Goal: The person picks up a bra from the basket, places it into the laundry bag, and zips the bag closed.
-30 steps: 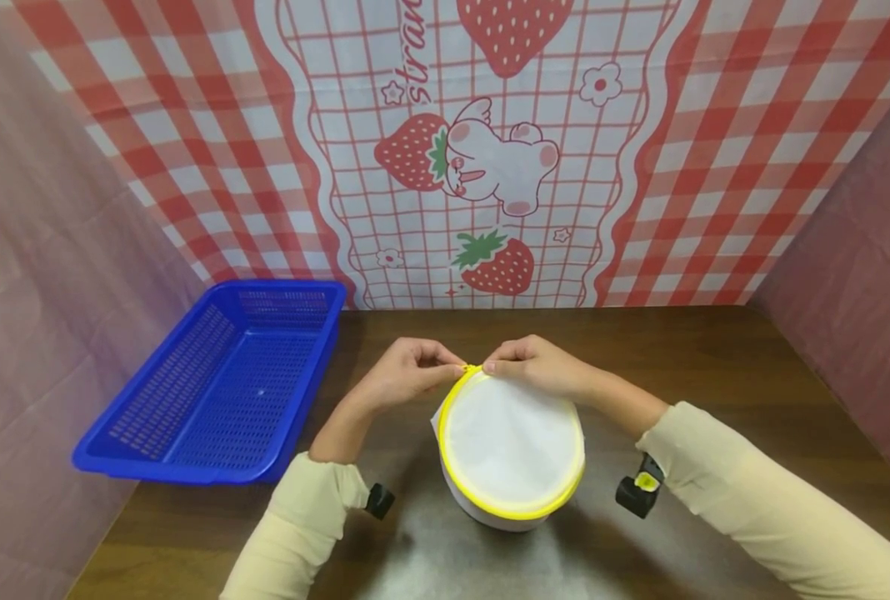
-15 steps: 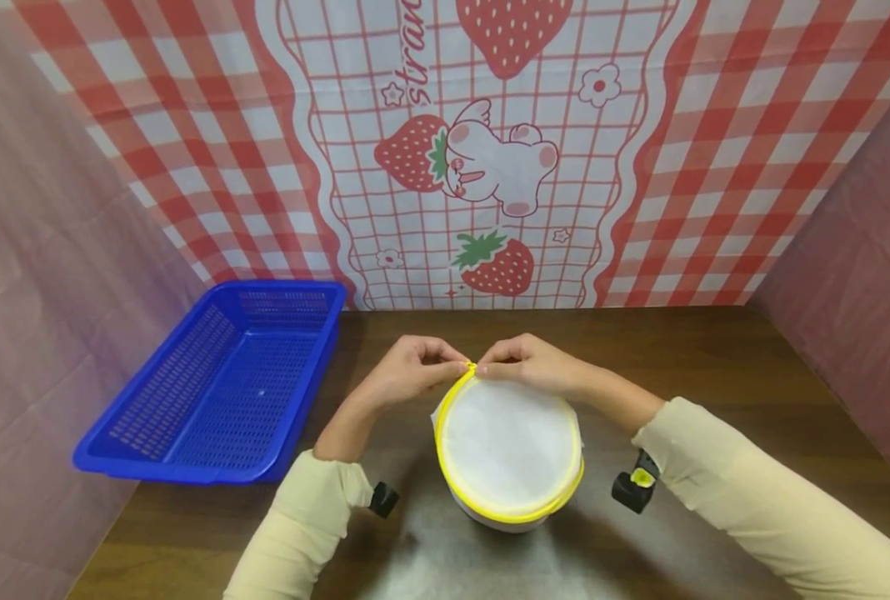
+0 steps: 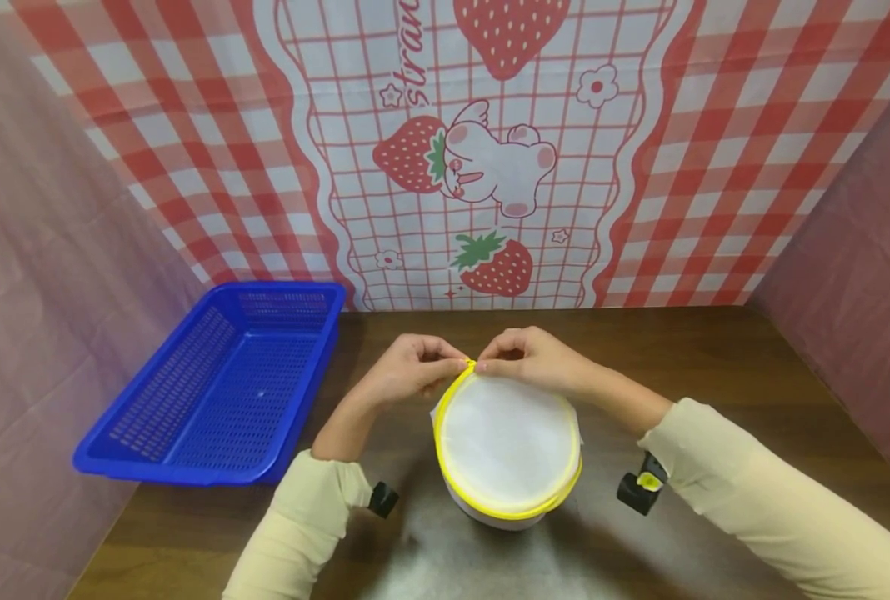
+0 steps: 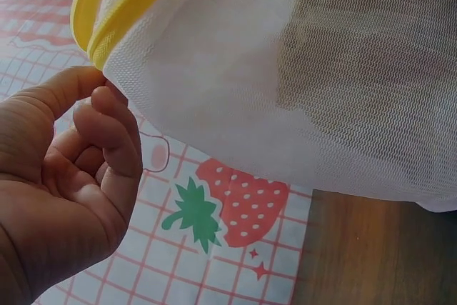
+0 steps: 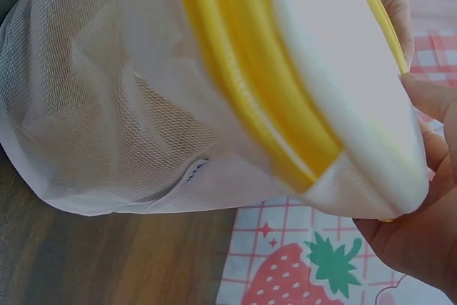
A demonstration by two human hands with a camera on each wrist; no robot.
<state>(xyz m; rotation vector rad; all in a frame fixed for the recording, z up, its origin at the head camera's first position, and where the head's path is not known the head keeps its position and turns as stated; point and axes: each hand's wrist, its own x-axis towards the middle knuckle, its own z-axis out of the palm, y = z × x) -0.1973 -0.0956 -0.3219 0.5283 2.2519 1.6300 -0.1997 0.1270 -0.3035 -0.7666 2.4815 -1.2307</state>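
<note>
Two-handed pinch, eleven o'clock on the mesh bag (image 3: pixel 511 446)
I see left hand (image 3: pixel 406 371) and right hand (image 3: pixel 538 362) curled, pinching its yellow-zippered rim (image 5: pixel 246 33); fabric white, sheer-sided, cylindrical; bag at five o'clock, head view.

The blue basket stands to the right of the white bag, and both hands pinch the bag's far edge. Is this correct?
No: the head view shows the blue basket left, not right, of the white bag. The left hand and right hand do pinch its far edge.
</note>
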